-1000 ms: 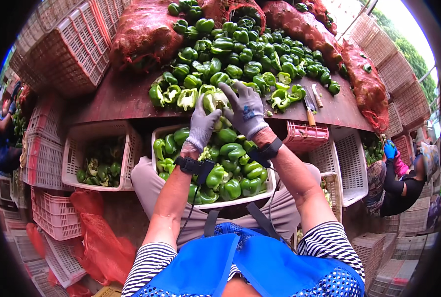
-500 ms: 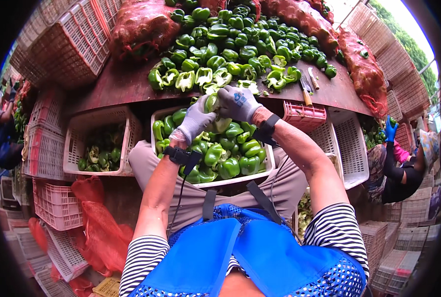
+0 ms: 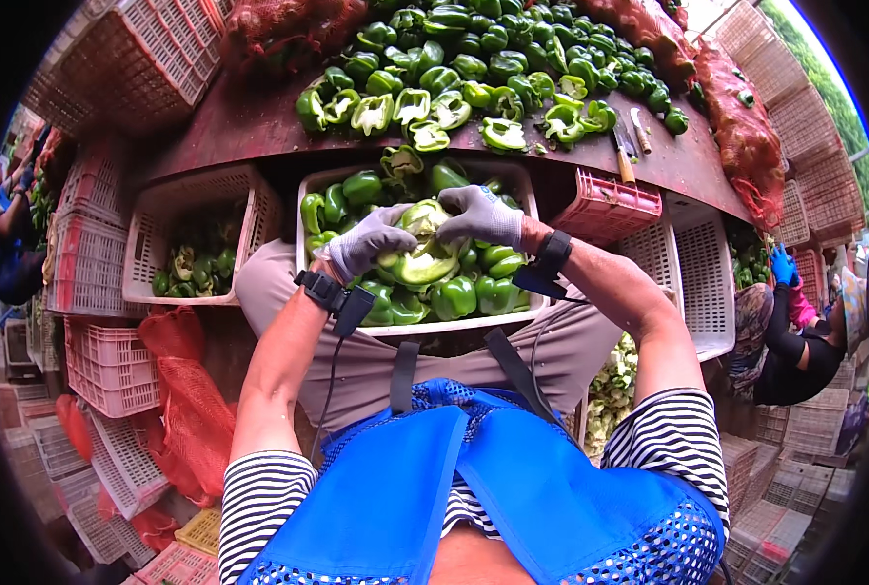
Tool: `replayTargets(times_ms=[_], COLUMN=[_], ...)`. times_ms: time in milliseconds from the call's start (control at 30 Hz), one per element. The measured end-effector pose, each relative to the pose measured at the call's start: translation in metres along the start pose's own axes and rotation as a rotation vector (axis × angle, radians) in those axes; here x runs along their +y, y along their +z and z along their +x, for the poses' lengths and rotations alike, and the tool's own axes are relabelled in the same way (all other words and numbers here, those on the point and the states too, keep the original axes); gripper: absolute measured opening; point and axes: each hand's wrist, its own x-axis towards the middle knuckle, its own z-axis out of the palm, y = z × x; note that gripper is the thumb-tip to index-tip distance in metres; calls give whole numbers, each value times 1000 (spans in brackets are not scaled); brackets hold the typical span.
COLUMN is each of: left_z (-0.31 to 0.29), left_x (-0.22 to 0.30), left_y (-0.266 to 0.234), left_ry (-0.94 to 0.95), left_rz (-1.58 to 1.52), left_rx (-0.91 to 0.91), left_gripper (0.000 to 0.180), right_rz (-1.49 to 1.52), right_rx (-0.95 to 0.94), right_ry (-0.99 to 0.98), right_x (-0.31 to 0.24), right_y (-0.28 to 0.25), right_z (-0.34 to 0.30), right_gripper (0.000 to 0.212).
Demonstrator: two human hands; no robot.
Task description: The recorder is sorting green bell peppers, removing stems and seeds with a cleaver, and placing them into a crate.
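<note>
In grey gloves, my left hand (image 3: pixel 368 240) and my right hand (image 3: pixel 483 214) grip an opened green bell pepper (image 3: pixel 421 218) from both sides, its pale core facing up. Just below it lies a cut pepper piece (image 3: pixel 420 267), close to my left fingertips; whether it is still joined to the held one I cannot tell. Both hands are over a white crate (image 3: pixel 425 329) of green peppers standing between my knees. Beyond the crate, split peppers (image 3: pixel 372 114) line the near side of a dark red table (image 3: pixel 230 132), in front of a heap of whole ones (image 3: pixel 508 64).
Two knives (image 3: pixel 624 161) lie at the table's right. A white crate (image 3: pixel 196 294) with pepper pieces stands left, a pink crate (image 3: pixel 610 210) right. Pale cores (image 3: pixel 618 385) sit beside my right leg. Red mesh sacks (image 3: pixel 737 127) edge the table. A blue-gloved person (image 3: pixel 795 341) sits at right.
Both hands have come down and nearer, from the table's edge to over the crate. The pepper between them now shows its pale inside. My view has tilted slightly downward.
</note>
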Motion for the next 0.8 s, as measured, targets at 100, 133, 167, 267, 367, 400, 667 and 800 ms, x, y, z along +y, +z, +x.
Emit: replayTargets(times_ms=[100,133,167,267,367,400,667,800], left_z=[2,0,-1,12,34,37,33,15], left_x=[-20,-11,-9,-25,-43,-51,-92,-69], left_y=[-3,6,12,14,17,12,5,18], left_ry=[-24,-44,-65,-70,-13,-23,-21,-105], left_rz=[-74,-100,-126,289,-95,-112,17,294], left_rx=[-33,-31,-29,183,313,330,537,396], left_gripper=[56,55,53,45,38,39,45,49], right_rz=[123,137,-97,-506,-627,-629,-466,-842], right_rx=[6,16,78,245,415,399,310,290], right_ry=[58,73,16,-48,-94,-31,126,-38], right_x=[18,24,29,28,39,41,59,92], right_y=[8,11,16,26,21,25,27,15], right_z=[-4,-7,-10,-9,7,13,41,33], right_gripper=[32,34,34,36,36,35,33,35])
